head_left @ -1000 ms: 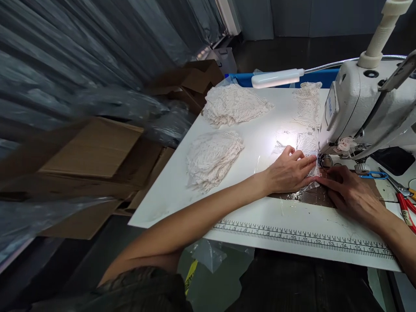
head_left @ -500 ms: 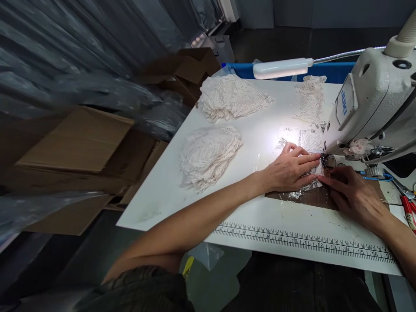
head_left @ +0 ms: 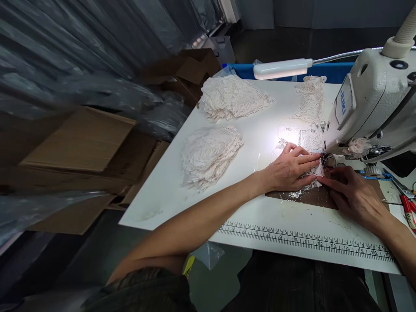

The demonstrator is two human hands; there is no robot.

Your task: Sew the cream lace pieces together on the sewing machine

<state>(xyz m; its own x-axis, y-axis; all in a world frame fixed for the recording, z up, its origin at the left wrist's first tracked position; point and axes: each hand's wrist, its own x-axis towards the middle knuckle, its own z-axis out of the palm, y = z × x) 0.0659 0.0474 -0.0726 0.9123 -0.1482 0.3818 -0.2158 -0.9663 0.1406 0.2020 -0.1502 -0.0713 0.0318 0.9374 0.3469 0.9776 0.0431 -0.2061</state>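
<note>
Under the needle end of a white sewing machine point(head_left: 364, 95) lies a piece of white lace point(head_left: 307, 138), lit by the lamp. My left hand point(head_left: 294, 168) rests flat on this lace, fingers stretched toward the presser foot point(head_left: 323, 158). To the right of the foot, my right hand point(head_left: 351, 190) has its fingers bent together at the lace's near right edge, pinching it; part of the grip is hidden. Further back, the lace continues into another gathered strip point(head_left: 310, 97). Two heaps of white lace, a far pile point(head_left: 232, 97) and a nearer pile point(head_left: 208, 156), lie left of my hands.
A printed ruler point(head_left: 305, 242) runs along the front of the white table point(head_left: 152, 208). Blue thread snips point(head_left: 378, 176) and red-handled scissors point(head_left: 407, 212) lie at the right. A lamp point(head_left: 282, 69) hangs over the back edge. Cardboard boxes point(head_left: 81, 138) stand left.
The view has shifted very slightly. Both hands stay in nearly the same place on the lace, and the piles are unchanged.
</note>
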